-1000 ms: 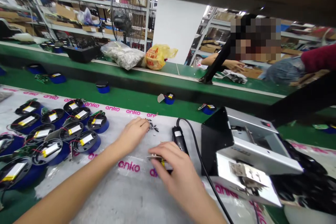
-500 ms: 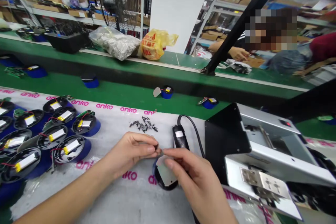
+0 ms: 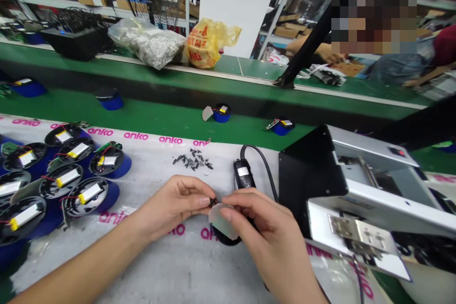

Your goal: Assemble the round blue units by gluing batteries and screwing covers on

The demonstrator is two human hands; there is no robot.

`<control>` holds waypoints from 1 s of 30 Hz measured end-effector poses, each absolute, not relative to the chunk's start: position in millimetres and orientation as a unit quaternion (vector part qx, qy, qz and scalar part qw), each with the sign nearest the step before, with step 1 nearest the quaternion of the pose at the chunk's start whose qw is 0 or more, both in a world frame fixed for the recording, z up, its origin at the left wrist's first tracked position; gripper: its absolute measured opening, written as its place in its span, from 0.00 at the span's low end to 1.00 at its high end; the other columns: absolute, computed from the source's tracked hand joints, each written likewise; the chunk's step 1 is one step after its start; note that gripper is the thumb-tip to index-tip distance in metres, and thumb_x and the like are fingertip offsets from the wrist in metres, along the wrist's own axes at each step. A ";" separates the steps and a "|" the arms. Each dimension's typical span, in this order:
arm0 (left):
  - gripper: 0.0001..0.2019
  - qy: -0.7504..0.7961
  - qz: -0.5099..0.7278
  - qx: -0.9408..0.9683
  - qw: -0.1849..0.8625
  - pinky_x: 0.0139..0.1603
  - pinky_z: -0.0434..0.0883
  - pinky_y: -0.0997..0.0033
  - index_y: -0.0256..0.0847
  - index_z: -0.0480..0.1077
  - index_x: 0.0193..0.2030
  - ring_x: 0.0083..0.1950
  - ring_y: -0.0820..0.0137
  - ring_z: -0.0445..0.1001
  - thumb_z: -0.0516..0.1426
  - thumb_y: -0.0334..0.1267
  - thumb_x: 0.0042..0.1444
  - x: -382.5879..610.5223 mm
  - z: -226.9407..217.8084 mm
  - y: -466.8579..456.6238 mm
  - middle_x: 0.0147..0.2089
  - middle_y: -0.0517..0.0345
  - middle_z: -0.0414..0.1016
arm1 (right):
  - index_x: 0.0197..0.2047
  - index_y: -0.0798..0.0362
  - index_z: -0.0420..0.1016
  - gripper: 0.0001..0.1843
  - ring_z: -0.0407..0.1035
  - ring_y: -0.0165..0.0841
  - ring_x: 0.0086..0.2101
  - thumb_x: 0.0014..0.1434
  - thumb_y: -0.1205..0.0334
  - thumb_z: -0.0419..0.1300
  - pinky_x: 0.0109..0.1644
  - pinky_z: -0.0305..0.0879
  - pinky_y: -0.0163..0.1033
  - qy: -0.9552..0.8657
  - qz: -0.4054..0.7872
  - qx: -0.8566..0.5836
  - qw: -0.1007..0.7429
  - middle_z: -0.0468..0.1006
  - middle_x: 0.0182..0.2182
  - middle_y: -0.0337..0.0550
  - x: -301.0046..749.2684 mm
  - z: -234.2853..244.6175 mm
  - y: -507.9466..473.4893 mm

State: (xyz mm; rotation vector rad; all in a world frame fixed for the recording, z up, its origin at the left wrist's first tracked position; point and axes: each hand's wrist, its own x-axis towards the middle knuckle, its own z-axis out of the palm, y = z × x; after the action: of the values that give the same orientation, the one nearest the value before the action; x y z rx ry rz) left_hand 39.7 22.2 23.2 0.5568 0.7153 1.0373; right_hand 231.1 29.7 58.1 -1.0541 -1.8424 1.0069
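My left hand (image 3: 176,206) is closed, thumb and index finger pinching a small black part (image 3: 213,202). My right hand (image 3: 272,235) is closed on the edge of a thin pale circuit board (image 3: 221,221), its fingertips close to the black part. Beneath the board sits a round black housing (image 3: 228,241), mostly covered by the board and my right hand. Beyond my hands lies a loose pile of small black parts (image 3: 193,159). A black corded tool (image 3: 244,175) with a white label is just behind my right hand, its lower end hidden.
Several blue round housings (image 3: 110,164) with batteries and wires crowd the left side. A silver and black machine (image 3: 370,190) stands at right. More housings (image 3: 222,115) sit along the green bench. Bags (image 3: 203,47) rest on the far ledge; a person works beyond, at right.
The board has tilted and risen slightly towards the black part in my left hand. My hands have drawn closer together. The whole view has shifted a little.
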 end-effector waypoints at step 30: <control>0.05 0.334 0.487 0.312 0.744 0.37 0.73 0.79 0.40 0.82 0.31 0.33 0.75 0.76 0.72 0.36 0.48 40.6 27.2 20.0 0.31 0.59 0.80 | 0.36 0.48 0.81 0.04 0.72 0.26 0.28 0.61 0.66 0.64 0.26 0.66 0.29 -0.720 0.411 -0.419 0.369 0.79 0.32 0.37 230.9 58.4 29.3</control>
State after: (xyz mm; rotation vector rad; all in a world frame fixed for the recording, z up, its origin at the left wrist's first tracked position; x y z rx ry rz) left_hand 40.6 20.0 27.2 0.6824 0.7306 1.0672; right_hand 230.9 29.3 58.4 -1.0768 -1.8494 1.0544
